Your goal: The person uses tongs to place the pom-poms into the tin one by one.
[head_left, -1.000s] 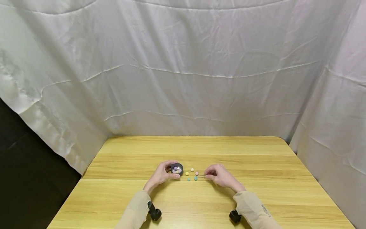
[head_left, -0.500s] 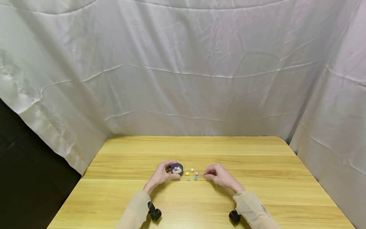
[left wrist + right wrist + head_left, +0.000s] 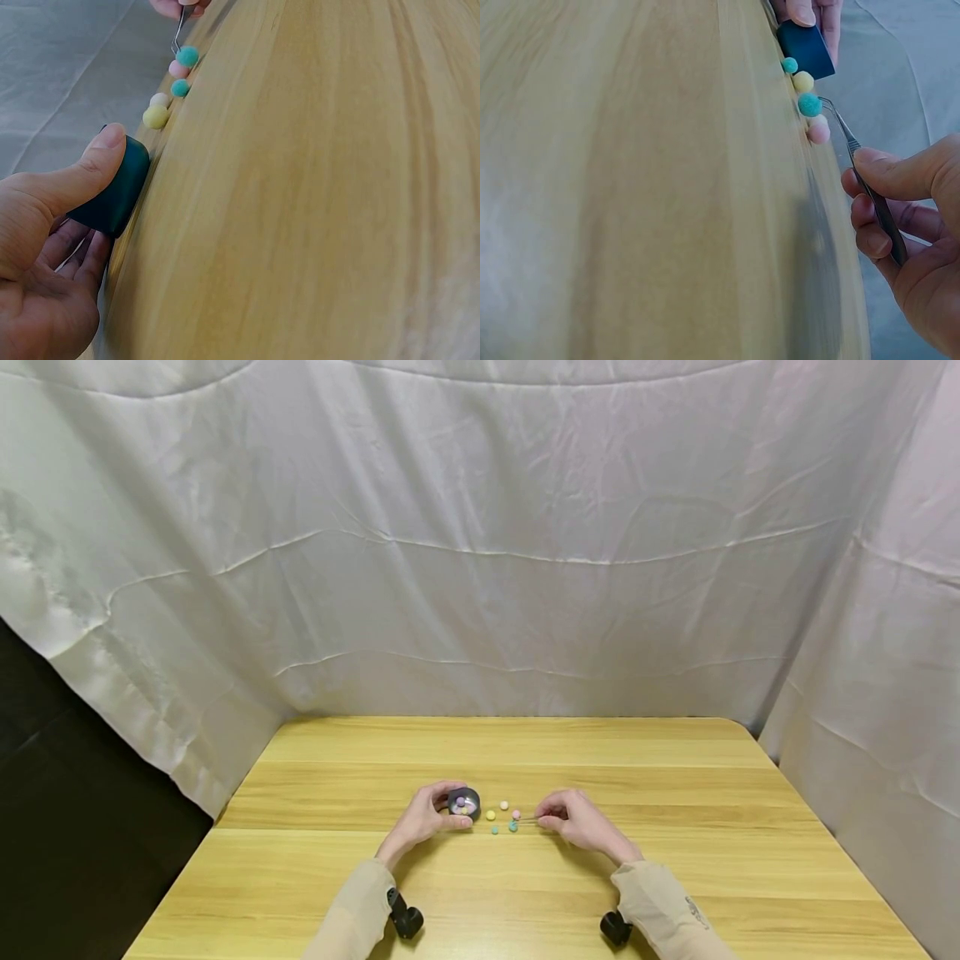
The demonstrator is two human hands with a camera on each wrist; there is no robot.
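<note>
My left hand (image 3: 426, 817) grips a small dark round container (image 3: 120, 187), thumb on the near side and fingers behind it. A purple pom-pom (image 3: 461, 802) and a smaller yellow one (image 3: 465, 812) show inside. My right hand (image 3: 922, 202) pinches black-handled tweezers (image 3: 889, 225) between thumb and fingers. Their bent metal tips are right at the larger teal pom-pom (image 3: 809, 104). Close behind that one lies a pink pom-pom (image 3: 819, 133). A small teal pom-pom (image 3: 790, 65), a yellow pom-pom (image 3: 803, 82) and a whitish pom-pom (image 3: 159, 99) lie nearer the container.
All this stands on a wooden table (image 3: 480, 893), around its middle. A pale grey curtain (image 3: 480, 610) hangs behind the table and along its sides. Each sleeve carries a black wrist camera, one at the left (image 3: 407, 917) and one at the right (image 3: 617, 929).
Both hands stay almost still. The tweezer tips have shifted very slightly at the larger teal pom-pom; the container and the other pom-poms keep their places.
</note>
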